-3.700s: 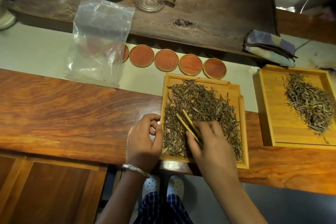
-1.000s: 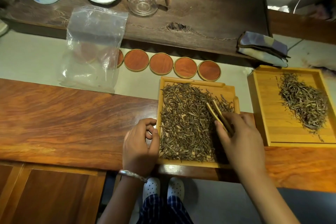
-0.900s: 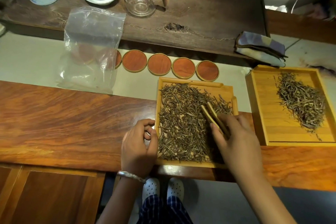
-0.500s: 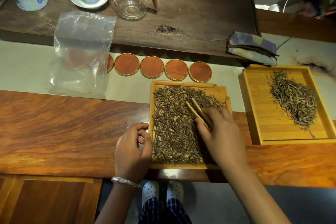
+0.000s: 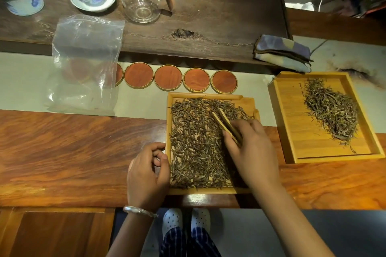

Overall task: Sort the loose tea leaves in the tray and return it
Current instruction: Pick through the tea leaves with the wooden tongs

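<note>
Near the front edge of the reddish wooden counter [image 5: 62,148], seen from the head camera, sits the bamboo tray [image 5: 208,190], covered almost wall to wall with loose tea leaves [image 5: 194,144]. The right hand [image 5: 252,152] reaches over the tray's right part, fingers curled round bamboo tongs [image 5: 226,126] whose two tips stand apart above the leaves near the far right corner. The left hand [image 5: 147,175] rests against the tray's left wall, fingers loosely curled with thumb and fingertips close together; whether they pinch a leaf I cannot tell. A second bamboo tray [image 5: 290,131] lies well apart to the right, with a smaller heap of sorted leaves [image 5: 332,110] in it.

The likely step is picking leaves out with the tongs. The leaves are thin and tangled, so a grab may drag several at once or drop some on the carry across the counter. The tray reaches the counter's front edge, and the right forearm crosses its near wall: a careless nudge could tip it.
</note>
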Demonstrator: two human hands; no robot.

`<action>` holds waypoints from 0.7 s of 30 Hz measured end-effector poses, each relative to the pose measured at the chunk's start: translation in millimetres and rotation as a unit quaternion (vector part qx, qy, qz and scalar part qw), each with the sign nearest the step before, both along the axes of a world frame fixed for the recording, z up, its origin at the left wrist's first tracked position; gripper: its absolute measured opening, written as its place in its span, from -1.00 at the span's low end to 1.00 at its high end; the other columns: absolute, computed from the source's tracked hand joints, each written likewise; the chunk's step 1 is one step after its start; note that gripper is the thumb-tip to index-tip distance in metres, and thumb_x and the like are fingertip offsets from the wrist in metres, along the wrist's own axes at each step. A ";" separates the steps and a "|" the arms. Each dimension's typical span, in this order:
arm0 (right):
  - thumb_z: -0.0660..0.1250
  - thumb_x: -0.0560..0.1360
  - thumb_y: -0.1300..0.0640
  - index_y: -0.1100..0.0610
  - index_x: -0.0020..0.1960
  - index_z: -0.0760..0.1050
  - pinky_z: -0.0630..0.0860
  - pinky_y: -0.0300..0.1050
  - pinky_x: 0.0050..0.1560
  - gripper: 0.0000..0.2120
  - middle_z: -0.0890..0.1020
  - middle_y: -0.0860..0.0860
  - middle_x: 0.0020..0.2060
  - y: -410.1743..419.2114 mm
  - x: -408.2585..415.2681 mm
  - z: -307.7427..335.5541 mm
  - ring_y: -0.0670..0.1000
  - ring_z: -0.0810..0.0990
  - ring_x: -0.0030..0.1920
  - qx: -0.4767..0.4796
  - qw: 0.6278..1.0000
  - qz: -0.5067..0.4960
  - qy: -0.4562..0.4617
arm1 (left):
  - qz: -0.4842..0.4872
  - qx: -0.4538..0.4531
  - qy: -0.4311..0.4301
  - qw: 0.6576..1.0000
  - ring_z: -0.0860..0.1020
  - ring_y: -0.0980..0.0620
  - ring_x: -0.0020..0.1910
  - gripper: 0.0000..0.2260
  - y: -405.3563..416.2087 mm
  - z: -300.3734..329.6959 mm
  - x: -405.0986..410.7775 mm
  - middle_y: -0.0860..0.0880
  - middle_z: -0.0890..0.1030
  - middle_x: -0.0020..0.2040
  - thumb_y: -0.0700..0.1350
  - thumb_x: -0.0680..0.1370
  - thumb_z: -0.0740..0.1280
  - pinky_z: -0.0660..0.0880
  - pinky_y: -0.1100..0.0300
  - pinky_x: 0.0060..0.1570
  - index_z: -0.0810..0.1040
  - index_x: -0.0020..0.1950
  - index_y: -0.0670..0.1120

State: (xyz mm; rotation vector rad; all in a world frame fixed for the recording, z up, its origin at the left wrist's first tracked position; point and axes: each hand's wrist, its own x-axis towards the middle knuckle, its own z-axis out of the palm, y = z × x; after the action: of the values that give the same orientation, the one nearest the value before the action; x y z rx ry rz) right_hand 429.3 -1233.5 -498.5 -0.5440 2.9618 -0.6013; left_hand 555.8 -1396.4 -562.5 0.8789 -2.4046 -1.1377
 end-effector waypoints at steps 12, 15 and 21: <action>0.32 0.51 0.01 0.10 0.12 0.53 0.45 -0.18 -0.42 -0.76 0.52 0.02 -0.05 15.3 51.9 0.1 0.02 0.58 -0.27 0.013 0.999 0.028 -0.043 | -0.003 -0.006 0.004 1.000 0.46 0.35 -0.14 -0.80 -0.2 -0.2 0.3 0.20 0.48 -0.31 -0.06 0.44 0.23 0.31 0.22 -0.28 0.40 0.00 0.21; 0.32 0.51 0.02 0.09 0.14 0.52 0.43 -0.25 -0.41 -0.76 0.51 0.01 -0.03 16.1 45.1 -0.1 -0.01 0.55 -0.24 -0.014 0.999 0.019 -0.034 | -0.003 -0.006 0.006 1.000 0.46 0.35 -0.15 -0.83 0.3 0.5 0.0 0.20 0.49 -0.30 -0.02 0.45 0.20 0.31 0.16 -0.26 0.41 0.00 0.19; 0.34 0.49 0.03 0.11 0.14 0.53 0.43 -0.16 -0.39 -0.74 0.52 0.06 -0.07 45.6 32.5 1.8 0.11 0.58 -0.25 -0.002 0.999 -0.048 -0.003 | -0.006 -0.008 0.010 1.000 0.46 0.36 -0.17 -0.84 0.4 1.3 0.5 0.22 0.48 -0.30 0.02 0.44 0.17 0.32 0.15 -0.22 0.41 0.01 0.18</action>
State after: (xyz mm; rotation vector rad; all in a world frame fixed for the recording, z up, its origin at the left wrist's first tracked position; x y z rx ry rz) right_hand 461.8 -1188.0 -496.7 -0.4018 2.9962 -0.6163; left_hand 556.3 -1396.0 -561.2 0.8445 -2.4025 -1.1237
